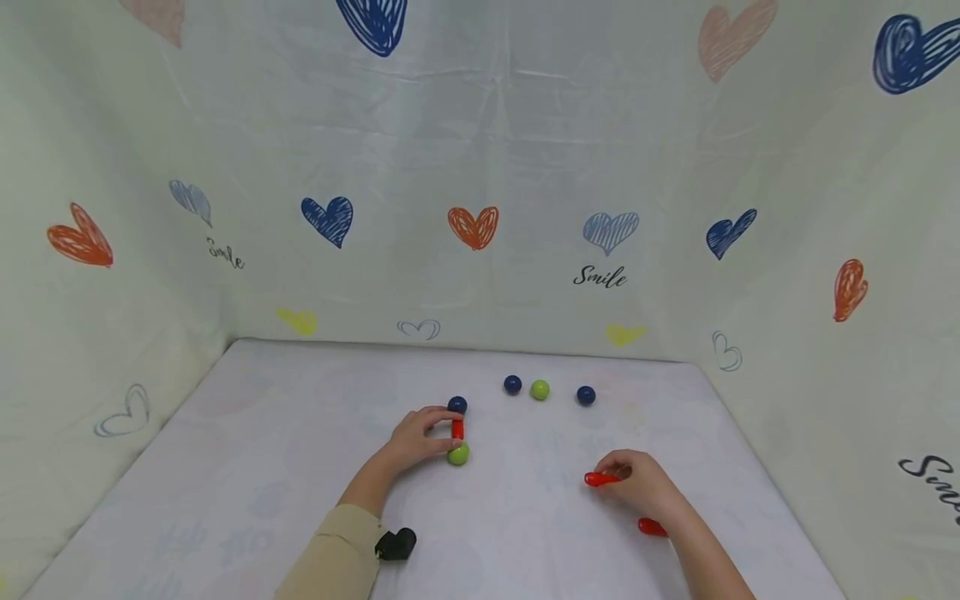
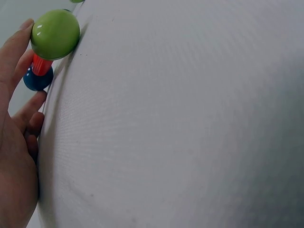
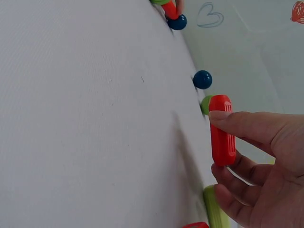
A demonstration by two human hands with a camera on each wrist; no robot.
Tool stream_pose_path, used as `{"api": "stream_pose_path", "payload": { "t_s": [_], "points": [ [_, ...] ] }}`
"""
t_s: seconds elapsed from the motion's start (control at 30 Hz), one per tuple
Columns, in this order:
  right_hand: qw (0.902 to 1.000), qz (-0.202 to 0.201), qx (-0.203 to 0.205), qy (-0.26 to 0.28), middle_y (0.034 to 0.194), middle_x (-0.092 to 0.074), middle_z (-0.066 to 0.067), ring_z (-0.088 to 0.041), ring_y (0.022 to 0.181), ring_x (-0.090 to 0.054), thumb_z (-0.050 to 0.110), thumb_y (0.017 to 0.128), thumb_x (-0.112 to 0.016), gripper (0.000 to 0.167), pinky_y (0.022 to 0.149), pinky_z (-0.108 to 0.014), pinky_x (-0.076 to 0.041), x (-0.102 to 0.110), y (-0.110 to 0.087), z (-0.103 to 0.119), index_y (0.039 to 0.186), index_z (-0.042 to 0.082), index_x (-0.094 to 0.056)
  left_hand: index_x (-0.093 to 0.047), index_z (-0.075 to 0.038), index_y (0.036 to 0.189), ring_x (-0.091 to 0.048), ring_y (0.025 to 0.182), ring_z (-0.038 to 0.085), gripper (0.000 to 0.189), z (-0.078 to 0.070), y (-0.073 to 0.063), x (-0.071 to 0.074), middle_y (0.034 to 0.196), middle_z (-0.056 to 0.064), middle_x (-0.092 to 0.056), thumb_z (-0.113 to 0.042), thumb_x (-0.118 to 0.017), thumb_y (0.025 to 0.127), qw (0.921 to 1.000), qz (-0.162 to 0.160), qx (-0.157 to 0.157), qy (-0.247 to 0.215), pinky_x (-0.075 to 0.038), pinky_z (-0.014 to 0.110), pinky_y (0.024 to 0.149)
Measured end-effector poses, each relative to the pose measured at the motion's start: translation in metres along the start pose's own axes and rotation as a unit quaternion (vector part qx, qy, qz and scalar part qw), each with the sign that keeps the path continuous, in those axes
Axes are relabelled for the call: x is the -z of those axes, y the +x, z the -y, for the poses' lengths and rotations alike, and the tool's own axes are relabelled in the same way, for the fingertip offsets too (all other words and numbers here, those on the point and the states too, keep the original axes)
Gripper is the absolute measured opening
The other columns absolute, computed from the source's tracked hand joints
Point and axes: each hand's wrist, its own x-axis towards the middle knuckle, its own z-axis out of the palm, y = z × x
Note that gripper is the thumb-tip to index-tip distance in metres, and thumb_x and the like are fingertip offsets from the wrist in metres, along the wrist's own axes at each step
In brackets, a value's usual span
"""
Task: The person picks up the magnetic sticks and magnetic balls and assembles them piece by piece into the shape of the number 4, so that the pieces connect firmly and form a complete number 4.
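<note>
In the head view, my left hand (image 1: 416, 437) holds a short red rod (image 1: 457, 428) with a dark blue ball (image 1: 457, 405) at its far end and a green ball (image 1: 458, 453) at its near end. The left wrist view shows the thumb against the green ball (image 2: 55, 34) and a finger by the blue ball (image 2: 38, 78). Over the table's right side, my right hand (image 1: 637, 483) pinches another red rod (image 1: 600, 479) between thumb and fingers. Grooves run along that rod (image 3: 222, 130) in the right wrist view.
Two loose blue balls (image 1: 512, 384) and a green ball (image 1: 540, 390) lie toward the back. Another red rod (image 1: 652, 527) lies by the right forearm. A light green ribbed piece (image 3: 216, 209) sits behind the right fingers. A black object (image 1: 396, 544) is beside the left sleeve.
</note>
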Motion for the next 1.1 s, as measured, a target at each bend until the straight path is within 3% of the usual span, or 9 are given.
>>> {"api": "stream_pose_path", "payload": {
  "t_s": [0.6, 1.1],
  "points": [
    [0.9987, 0.014, 0.027, 0.041, 0.088, -0.059, -0.002, -0.022, 0.084, -0.051, -0.001, 0.078, -0.077, 0.021, 0.069, -0.031, -0.050, -0.027, 0.012, 0.029, 0.092, 0.014, -0.072, -0.067, -0.026, 0.123, -0.043, 0.123, 0.035, 0.040, -0.002, -0.001, -0.001, 0.139, 0.011, -0.052, -0.034, -0.076, 0.085, 1.0000, 0.001, -0.005, 0.007, -0.037, 0.058, 0.099],
    [0.9936, 0.045, 0.063, 0.082, 0.090, -0.058, -0.002, -0.022, 0.085, -0.051, 0.005, 0.077, -0.080, 0.022, 0.070, -0.032, -0.050, -0.058, 0.017, 0.046, 0.095, 0.013, -0.071, -0.067, -0.025, 0.123, -0.044, 0.121, 0.035, 0.042, -0.003, -0.003, -0.001, 0.138, 0.012, -0.052, -0.036, -0.076, 0.084, 1.0000, 0.000, -0.009, 0.003, -0.038, 0.058, 0.097]
  ]
}}
